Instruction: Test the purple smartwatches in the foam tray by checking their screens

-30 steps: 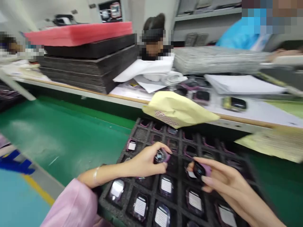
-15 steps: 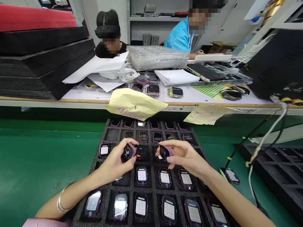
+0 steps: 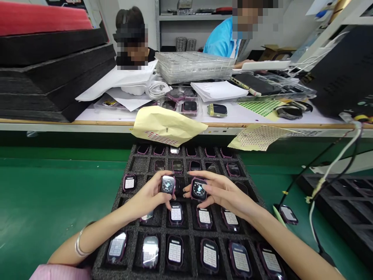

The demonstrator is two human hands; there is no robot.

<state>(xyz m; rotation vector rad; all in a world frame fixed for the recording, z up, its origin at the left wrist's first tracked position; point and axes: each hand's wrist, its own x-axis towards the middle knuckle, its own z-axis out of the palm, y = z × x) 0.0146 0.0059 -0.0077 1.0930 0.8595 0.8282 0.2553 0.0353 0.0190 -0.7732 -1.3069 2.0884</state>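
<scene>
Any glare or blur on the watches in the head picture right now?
Head view: glare whitens part of the front-row watch second from left; the left held watch looks hazy grey, likely reflection; the right held watch shows its dial on black; little motion blur.

The watch held in the left hand has been turned from its earlier slant, so that its dial is now faced up toward the viewer, with a paler sheen spread over the screen. The second watch, held in the right hand, was seen at a steep angle before; it has been swung round, and its lit dial is now shown almost square, a fingertip laid over the screen's right side. The two watches have been brought closer together. An orange mark in the tray has been hidden from view
</scene>
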